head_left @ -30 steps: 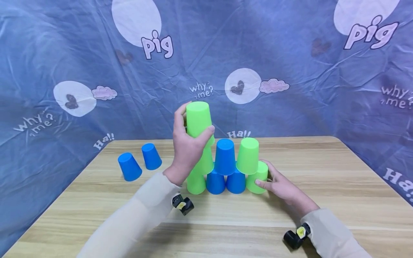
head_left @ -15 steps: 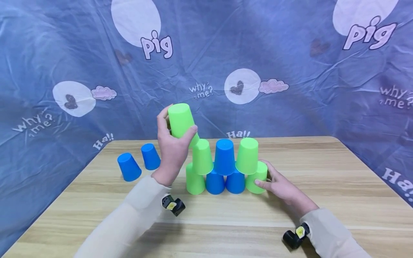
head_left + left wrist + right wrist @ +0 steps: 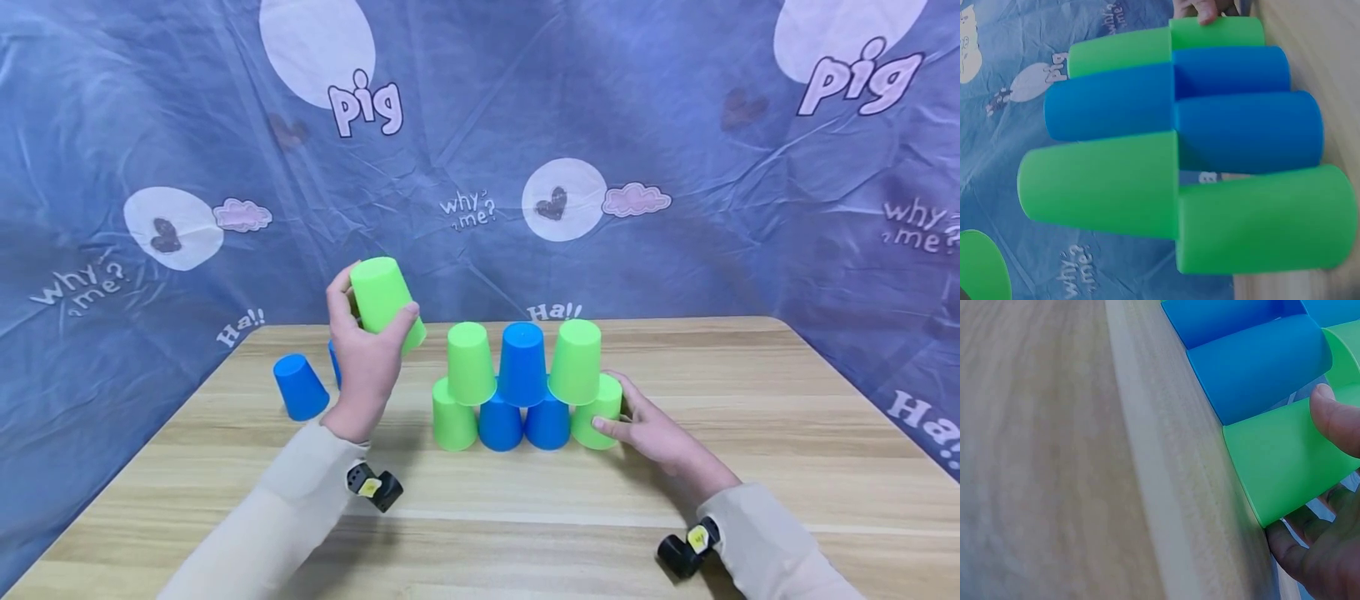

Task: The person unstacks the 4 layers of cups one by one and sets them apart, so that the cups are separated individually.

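raised green cup [image 3: 378, 292] is being gripped, tilted, in the left hand [image 3: 365, 358] | outer bottom cup [image 3: 588, 427] is being pinched by the right hand [image 3: 652, 429] | two-row cup stack [image 3: 522, 367] is being flanked by both hands | seemingly, light right-hand pressure is being called for, the raised cup being kept well apart

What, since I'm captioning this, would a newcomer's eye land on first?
Probably the two-tier stack of upturned green and blue cups on the table, three above four. Next, the tilted green cup held aloft in the left hand, left of that stack. Behind is a blue backdrop lettered "pig".
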A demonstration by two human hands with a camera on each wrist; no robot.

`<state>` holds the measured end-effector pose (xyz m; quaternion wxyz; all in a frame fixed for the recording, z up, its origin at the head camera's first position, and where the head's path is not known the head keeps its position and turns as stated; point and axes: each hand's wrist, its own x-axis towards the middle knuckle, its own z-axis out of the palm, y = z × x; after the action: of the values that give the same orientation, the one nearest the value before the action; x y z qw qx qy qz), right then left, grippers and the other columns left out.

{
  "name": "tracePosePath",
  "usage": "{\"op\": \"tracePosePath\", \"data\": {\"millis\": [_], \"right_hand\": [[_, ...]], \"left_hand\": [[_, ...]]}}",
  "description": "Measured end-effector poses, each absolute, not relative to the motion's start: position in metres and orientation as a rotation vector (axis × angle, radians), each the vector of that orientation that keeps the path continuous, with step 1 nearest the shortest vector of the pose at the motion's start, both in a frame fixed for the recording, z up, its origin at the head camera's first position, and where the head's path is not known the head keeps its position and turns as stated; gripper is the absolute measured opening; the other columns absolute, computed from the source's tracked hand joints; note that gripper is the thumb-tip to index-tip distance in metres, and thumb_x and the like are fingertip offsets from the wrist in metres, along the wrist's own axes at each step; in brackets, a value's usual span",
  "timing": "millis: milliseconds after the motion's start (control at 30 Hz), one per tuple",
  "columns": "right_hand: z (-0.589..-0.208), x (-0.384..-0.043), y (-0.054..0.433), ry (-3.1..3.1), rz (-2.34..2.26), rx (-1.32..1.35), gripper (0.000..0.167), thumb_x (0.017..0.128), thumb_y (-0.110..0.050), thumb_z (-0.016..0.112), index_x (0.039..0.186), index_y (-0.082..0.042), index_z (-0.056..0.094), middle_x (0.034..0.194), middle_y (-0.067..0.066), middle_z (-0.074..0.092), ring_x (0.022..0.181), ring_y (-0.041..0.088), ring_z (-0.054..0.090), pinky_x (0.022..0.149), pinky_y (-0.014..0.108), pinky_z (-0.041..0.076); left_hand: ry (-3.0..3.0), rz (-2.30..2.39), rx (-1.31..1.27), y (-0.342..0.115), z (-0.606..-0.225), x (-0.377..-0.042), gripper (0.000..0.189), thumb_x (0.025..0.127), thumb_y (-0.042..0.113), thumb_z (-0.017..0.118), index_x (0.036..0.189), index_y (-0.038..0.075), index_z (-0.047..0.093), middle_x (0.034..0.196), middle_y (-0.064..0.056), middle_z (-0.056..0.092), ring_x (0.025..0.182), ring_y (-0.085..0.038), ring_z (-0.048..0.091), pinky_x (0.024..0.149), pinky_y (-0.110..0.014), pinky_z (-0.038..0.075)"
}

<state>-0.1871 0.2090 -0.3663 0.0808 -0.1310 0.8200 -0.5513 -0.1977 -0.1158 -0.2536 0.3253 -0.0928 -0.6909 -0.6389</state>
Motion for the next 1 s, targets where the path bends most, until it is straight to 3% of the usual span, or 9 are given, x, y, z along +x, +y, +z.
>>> {"op": "tracePosePath", "data": {"millis": [467, 1000], "right_hand": [[-0.365, -0.189, 0.208, 2.458, -1.658, -0.422, 0.073, 0.086, -0.018, 0.061, 0.144, -0.007, 0.019, 0.131, 0.024, 0.042, 0.124, 0.044, 0.035, 0.103, 0.066, 0.019], [-0.367, -0.187, 0.209, 2.455, -1.656, -0.382, 0.074, 0.086, -0.021, 0.062, 0.144, -0.007, 0.019, 0.133, 0.025, 0.039, 0.126, 0.045, 0.032, 0.103, 0.067, 0.016]], "left_hand": [[-1.945, -1.578, -0.047, -0.151, -0.287, -0.199, 0.066, 0.081, 0.023, 0.072, 0.136, 0.024, 0.035, 0.120, -0.002, 0.048, 0.102, -0.015, 0.047, 0.081, -0.033, 0.047], [-2.016, -1.608, 0.186, -0.183, -0.324, -0.207, 0.070, 0.079, 0.013, 0.072, 0.136, 0.017, 0.033, 0.126, -0.007, 0.045, 0.111, -0.021, 0.047, 0.089, -0.039, 0.044]]}}
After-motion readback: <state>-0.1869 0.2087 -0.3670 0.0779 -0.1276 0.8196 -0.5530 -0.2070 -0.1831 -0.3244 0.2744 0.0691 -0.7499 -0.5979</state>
